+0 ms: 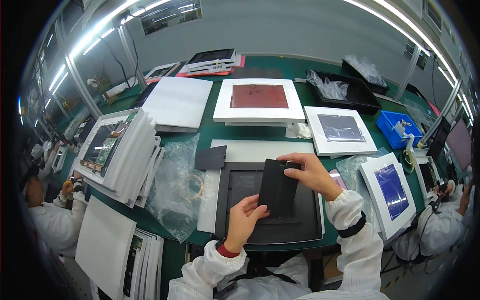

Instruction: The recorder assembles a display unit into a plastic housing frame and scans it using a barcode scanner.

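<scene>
Between my two hands is a flat black rectangular panel (278, 192), held tilted above a larger black frame-like housing (240, 200). My left hand (244, 220) grips the panel's lower left edge between thumb and fingers. My right hand (311, 172) pinches its upper right corner, thumb on the face. Under the housing lies a white board (260, 150), which shows along the far and left sides. A small dark grey plate (210, 157) rests at the housing's far left corner. The panel and my hands hide part of the housing.
Clear plastic bags (175, 185) and a stack of white frames with circuit boards (115, 150) stand left. Beyond are a white frame with a red-brown window (259, 96) and a black tray (350, 102). Right are a blue bin (397, 130) and a blue-window frame (391, 191). Other people work both sides.
</scene>
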Demonstrator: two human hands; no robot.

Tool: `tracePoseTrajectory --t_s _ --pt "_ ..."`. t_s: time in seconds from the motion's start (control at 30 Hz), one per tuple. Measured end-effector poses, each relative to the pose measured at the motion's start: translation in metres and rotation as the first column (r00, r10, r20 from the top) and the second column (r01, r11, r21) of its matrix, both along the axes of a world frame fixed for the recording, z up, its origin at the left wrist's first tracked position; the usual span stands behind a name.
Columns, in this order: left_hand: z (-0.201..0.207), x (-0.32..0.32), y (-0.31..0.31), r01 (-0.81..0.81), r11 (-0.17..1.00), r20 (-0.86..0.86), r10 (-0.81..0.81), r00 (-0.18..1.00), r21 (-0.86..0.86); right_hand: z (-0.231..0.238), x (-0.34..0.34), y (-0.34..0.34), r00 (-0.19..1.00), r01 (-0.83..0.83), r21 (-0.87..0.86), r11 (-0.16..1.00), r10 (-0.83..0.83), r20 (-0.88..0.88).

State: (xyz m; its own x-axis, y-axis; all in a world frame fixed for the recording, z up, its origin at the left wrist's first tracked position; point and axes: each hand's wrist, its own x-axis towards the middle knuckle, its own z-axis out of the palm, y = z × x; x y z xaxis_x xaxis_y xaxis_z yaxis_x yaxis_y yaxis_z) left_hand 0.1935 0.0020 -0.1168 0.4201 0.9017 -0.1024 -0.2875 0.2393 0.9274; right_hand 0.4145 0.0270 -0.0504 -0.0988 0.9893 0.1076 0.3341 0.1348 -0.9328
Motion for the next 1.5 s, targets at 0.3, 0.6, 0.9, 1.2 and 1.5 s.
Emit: tracePoseTrajectory --t_s 0.3,0.6,0.9,1.2,1.5 --pt "-0.011 -0.028 -0.026 0.065 0.793 -0.511 0.325 0.796 0.605 -0.046 0.014 0.006 0.997 -0.020 -0.122 0.992 0.030 0.077" --pt "-0.019 -0.008 -0.020 0.351 0.587 -0.606 0.317 0.730 0.730 -0.072 0.006 -0.001 0.815 -0.035 0.185 0.982 -0.080 0.574" --pt "-0.033 0.036 0.025 0.607 0.381 -0.712 0.470 0.522 0.697 -0.086 -0.005 -0.016 0.579 -0.144 0.368 0.919 -0.223 0.784" --pt "-0.037 0.043 0.033 0.658 0.329 -0.714 0.505 0.485 0.678 -0.089 0.008 0.019 0.726 0.136 0.280 0.950 -0.288 0.625" --pt "-0.028 0.043 0.029 0.688 0.326 -0.735 0.505 0.453 0.648 -0.084 0.007 0.041 0.638 0.247 -0.020 0.969 -0.147 0.756"
